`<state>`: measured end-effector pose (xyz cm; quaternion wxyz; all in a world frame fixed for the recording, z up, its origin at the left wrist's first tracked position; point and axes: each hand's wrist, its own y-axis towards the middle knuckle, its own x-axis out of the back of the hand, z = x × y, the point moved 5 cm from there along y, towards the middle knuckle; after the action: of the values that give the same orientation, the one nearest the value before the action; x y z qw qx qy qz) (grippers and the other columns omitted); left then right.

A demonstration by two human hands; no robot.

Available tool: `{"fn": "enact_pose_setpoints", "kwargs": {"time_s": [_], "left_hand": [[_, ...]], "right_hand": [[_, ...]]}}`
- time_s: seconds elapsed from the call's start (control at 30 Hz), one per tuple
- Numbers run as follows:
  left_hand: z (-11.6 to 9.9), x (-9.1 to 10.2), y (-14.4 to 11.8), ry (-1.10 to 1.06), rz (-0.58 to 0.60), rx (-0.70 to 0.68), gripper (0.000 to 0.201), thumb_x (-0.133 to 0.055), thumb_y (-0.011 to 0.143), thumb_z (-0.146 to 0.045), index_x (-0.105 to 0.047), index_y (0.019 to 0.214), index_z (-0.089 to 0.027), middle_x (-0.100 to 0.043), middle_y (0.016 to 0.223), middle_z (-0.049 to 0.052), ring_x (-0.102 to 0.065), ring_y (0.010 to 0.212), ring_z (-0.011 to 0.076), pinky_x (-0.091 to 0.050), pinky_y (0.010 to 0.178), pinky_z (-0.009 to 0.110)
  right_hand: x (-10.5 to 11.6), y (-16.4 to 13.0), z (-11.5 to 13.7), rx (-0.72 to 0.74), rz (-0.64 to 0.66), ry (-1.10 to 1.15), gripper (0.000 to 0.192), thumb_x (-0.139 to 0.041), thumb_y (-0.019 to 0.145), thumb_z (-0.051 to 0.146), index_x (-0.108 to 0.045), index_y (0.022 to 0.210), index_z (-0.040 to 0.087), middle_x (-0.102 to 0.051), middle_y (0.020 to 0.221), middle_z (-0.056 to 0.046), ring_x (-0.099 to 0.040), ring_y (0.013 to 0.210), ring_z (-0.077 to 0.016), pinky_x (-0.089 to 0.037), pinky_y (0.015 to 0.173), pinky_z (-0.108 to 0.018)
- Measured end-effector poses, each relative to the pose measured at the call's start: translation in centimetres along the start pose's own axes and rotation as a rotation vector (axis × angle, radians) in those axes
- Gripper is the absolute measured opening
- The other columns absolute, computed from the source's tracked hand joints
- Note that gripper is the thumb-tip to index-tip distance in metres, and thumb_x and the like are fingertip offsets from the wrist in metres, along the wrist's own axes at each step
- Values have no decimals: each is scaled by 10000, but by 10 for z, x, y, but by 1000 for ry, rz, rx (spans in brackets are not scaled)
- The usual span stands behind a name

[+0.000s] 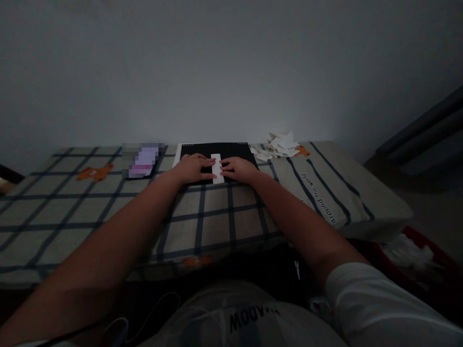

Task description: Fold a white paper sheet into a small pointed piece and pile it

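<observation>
A narrow white paper strip (pixel 217 169) lies upright in view on a black sheet or pad (pixel 231 148) with small white marks along its far edge. My left hand (pixel 194 168) rests on the black surface, its fingertips and thumb touching the strip's left edge, spaced apart. From the other side, my right hand (pixel 239 169) reaches the strip's right edge with fingers and thumb also apart. Both hands lie low and flattened, pressing at the strip rather than lifting it. Whether any fingertip goes under the paper cannot be seen.
A checked cloth (pixel 213 212) covers the table. To the left lies a phone-like object (pixel 144 161), partly pixelated. A heap of white paper pieces (pixel 282 144) sits at the back right, near the wall (pixel 231 72). Below right stands a red bin (pixel 408 231) holding crumpled white material.
</observation>
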<state>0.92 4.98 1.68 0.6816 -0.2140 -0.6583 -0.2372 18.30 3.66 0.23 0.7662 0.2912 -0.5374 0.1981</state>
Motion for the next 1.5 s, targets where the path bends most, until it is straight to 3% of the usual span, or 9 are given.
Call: {"fn": "enact_pose_setpoints", "kwargs": {"time_s": [0.2, 0.3, 0.43, 0.57, 0.8, 1.07, 1.27, 1.5], "left_hand": [[-3, -11, -9, -47, 23, 20, 691, -499, 969, -589, -378, 1578, -287, -417, 1612, 65, -387, 1473, 309, -337, 1136, 484], [-7, -14, -16, -94, -103, 10, 610, -489, 986, -547, -467, 1530, -273, -457, 1584, 54, -409, 1470, 294, -331, 1158, 495], [-11, -15, -19, -187, -182, -125, 485, -487, 986, -507, -653, 1368, -259, -604, 1455, 38, -518, 1393, 236, -370, 1172, 453], [-8, -14, -18, -236, -151, -183, 527, -535, 949, -553, -659, 1361, -248, -628, 1428, 31, -511, 1401, 229, -369, 1195, 429], [-6, -17, -24, -259, -136, -192, 710, -587, 877, -654, -611, 1415, -192, -550, 1502, 80, -438, 1459, 252, -316, 1228, 409], [-6, -17, -11, -265, -198, -96, 468, -431, 994, -476, -729, 1260, -231, -705, 1321, 38, -595, 1313, 216, -421, 1153, 398], [-1, -11, -2, -164, -218, -100, 573, -522, 944, -541, -695, 1315, -140, -724, 1270, 121, -618, 1216, 261, -451, 1085, 381], [14, -4, 11, -91, -103, -58, 717, -577, 838, -734, -648, 1386, -277, -701, 1317, 61, -552, 1242, 298, -406, 1052, 376]], "right_hand": [[-2, -1, -1, 15, -6, -27, 305, -609, 975, 336, -759, 1208, 208, -625, 1438, -89, -571, 1336, -258, -456, 1107, -397], [-4, -1, -1, 43, -17, -32, 303, -608, 975, 311, -755, 1214, 198, -627, 1433, -99, -561, 1348, -258, -431, 1133, -408], [-5, 0, -3, 47, -4, -27, 293, -611, 973, 301, -755, 1210, 206, -628, 1430, -99, -565, 1344, -250, -416, 1145, -417], [-5, 0, -3, 44, 4, -12, 296, -607, 976, 323, -754, 1210, 216, -625, 1434, -95, -558, 1352, -239, -403, 1156, -415], [-3, 0, -1, 42, 11, -21, 300, -613, 973, 310, -749, 1221, 210, -618, 1438, -95, -545, 1372, -250, -388, 1176, -431], [-1, 0, 0, 58, 20, -27, 291, -605, 976, 309, -754, 1212, 224, -608, 1447, -86, -549, 1371, -253, -404, 1164, -432], [-5, 1, -4, 60, -1, -38, 296, -602, 979, 330, -754, 1214, 231, -607, 1449, -76, -546, 1373, -258, -413, 1156, -429], [-7, 2, -7, 62, -14, -27, 310, -613, 973, 327, -746, 1231, 218, -609, 1447, -79, -540, 1378, -260, -407, 1163, -425]]}}
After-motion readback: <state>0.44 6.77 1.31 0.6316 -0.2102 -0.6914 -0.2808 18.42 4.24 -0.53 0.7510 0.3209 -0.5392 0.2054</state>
